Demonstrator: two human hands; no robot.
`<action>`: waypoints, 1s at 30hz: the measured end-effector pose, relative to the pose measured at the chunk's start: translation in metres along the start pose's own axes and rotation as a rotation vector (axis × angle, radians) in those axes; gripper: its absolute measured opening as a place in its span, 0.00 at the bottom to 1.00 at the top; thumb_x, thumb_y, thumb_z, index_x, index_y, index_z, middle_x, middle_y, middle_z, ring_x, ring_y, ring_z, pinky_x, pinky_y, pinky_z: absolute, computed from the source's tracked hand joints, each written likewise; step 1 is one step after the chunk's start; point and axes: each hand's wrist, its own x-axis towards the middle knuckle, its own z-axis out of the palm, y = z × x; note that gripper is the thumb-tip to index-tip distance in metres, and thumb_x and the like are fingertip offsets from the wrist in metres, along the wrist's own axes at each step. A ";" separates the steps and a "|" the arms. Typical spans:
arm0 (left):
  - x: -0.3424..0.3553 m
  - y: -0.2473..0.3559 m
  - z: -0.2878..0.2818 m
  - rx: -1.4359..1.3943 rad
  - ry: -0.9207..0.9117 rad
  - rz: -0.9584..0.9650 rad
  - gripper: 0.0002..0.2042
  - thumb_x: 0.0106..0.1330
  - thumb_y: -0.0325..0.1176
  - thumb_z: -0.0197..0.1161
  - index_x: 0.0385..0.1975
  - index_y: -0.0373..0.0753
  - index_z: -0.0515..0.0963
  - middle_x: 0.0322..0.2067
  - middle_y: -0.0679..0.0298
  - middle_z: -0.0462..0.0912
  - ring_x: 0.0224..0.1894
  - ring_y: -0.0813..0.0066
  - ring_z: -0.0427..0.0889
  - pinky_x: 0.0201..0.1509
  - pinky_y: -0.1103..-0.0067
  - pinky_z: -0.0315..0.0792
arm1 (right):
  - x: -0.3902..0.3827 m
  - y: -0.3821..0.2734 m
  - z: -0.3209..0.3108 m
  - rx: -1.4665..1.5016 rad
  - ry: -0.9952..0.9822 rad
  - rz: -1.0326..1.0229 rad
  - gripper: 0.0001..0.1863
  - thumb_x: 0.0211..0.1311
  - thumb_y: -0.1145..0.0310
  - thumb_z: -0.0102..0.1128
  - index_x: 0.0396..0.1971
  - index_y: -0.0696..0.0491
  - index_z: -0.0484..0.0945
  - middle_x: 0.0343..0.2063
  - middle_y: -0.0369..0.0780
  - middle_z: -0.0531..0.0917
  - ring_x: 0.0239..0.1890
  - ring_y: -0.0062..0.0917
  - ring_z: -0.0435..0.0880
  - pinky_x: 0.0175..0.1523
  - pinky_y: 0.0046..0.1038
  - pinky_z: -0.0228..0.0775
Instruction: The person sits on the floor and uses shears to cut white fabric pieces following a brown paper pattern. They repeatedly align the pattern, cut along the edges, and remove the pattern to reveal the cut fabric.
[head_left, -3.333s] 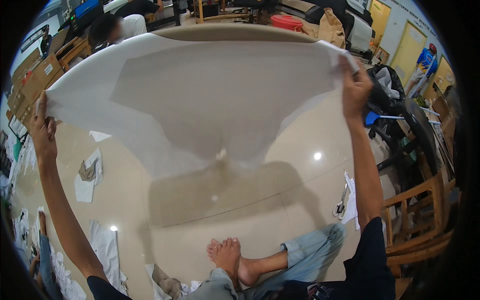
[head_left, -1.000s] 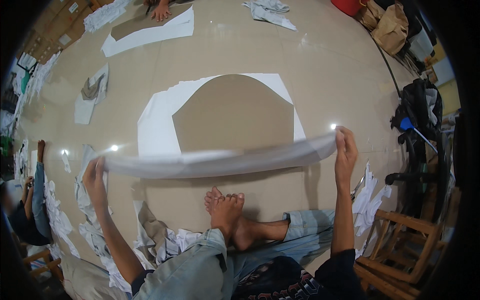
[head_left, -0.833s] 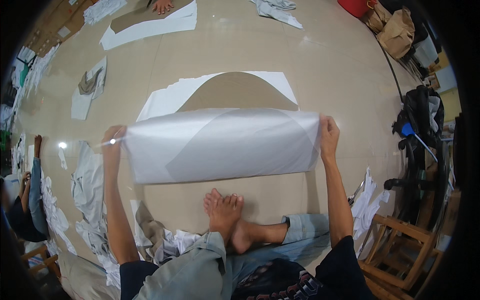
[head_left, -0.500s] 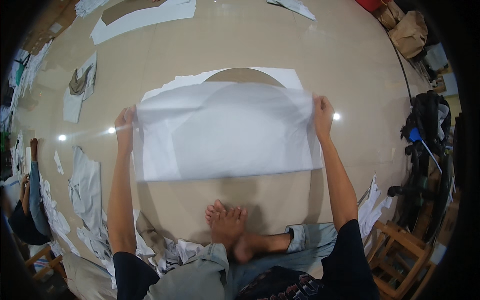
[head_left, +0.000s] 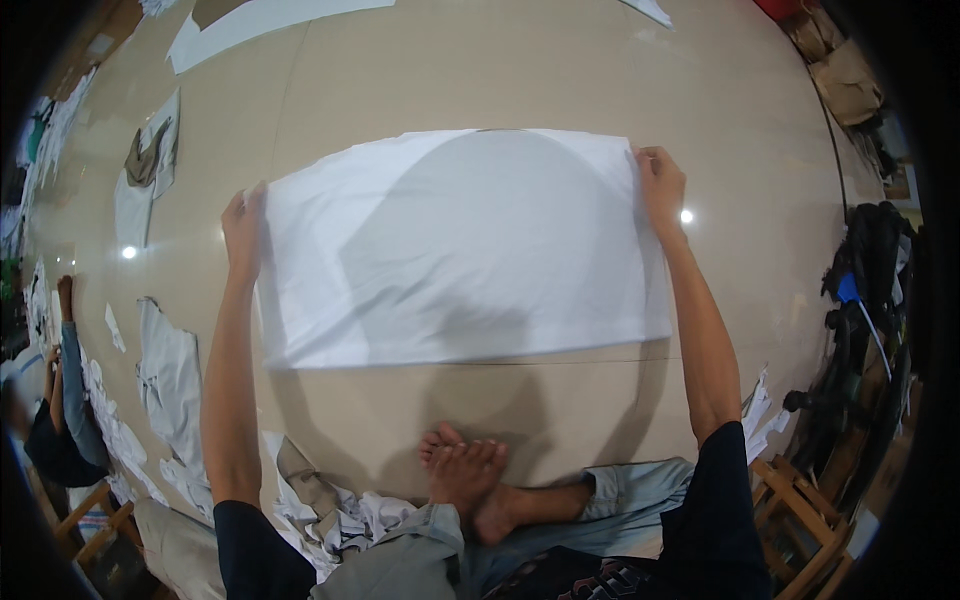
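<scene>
At the upper corners of the white fabric sheet (head_left: pixel 455 245), the fingers of both hands are seen closed on the cloth: the left hand (head_left: pixel 243 222), at centre left of the frame, is curled over the sheet's left edge near its top corner, and the right hand (head_left: pixel 660 180), at upper right, is pinched on the top right corner. Whether the fingertips are pressed flat or hooked under the edge cannot be told. Between the two hands the sheet is spread nearly flat on the glossy tan floor (head_left: pixel 500 70) in the middle of the frame, with a darker rounded shape shadowed across it and only slight ripples left along its lower edge. The spreading is judged to be almost done; what appears to be left is the release of the corners and some smoothing of the lower edge. Below the sheet, bare feet (head_left: pixel 470 480) are crossed on the floor, apart from the cloth. White offcuts (head_left: pixel 170 380) are scattered at lower left, another cut piece (head_left: pixel 260 20) lies at the upper left, and another person's sleeve (head_left: pixel 75 370) is seen at the far left.
</scene>
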 end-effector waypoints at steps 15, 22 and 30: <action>-0.073 -0.003 -0.029 0.078 -0.122 0.022 0.26 0.72 0.31 0.63 0.69 0.38 0.68 0.56 0.52 0.82 0.60 0.66 0.78 0.68 0.76 0.66 | -0.056 -0.013 -0.030 0.065 -0.179 -0.070 0.10 0.72 0.70 0.59 0.49 0.54 0.82 0.45 0.33 0.84 0.41 0.20 0.75 0.43 0.25 0.71; -0.060 -0.031 -0.020 0.110 0.006 0.238 0.17 0.73 0.19 0.51 0.57 0.35 0.81 0.54 0.52 0.85 0.57 0.64 0.81 0.65 0.77 0.68 | -0.049 -0.020 -0.025 0.162 -0.143 0.020 0.14 0.72 0.75 0.56 0.53 0.55 0.84 0.53 0.38 0.82 0.55 0.26 0.79 0.59 0.28 0.71; -0.051 -0.040 -0.025 0.247 0.014 0.352 0.18 0.72 0.20 0.55 0.60 0.38 0.80 0.55 0.50 0.84 0.56 0.62 0.84 0.63 0.77 0.71 | -0.052 -0.003 -0.020 0.124 -0.100 -0.030 0.15 0.72 0.75 0.56 0.54 0.54 0.84 0.54 0.38 0.82 0.58 0.27 0.79 0.62 0.28 0.70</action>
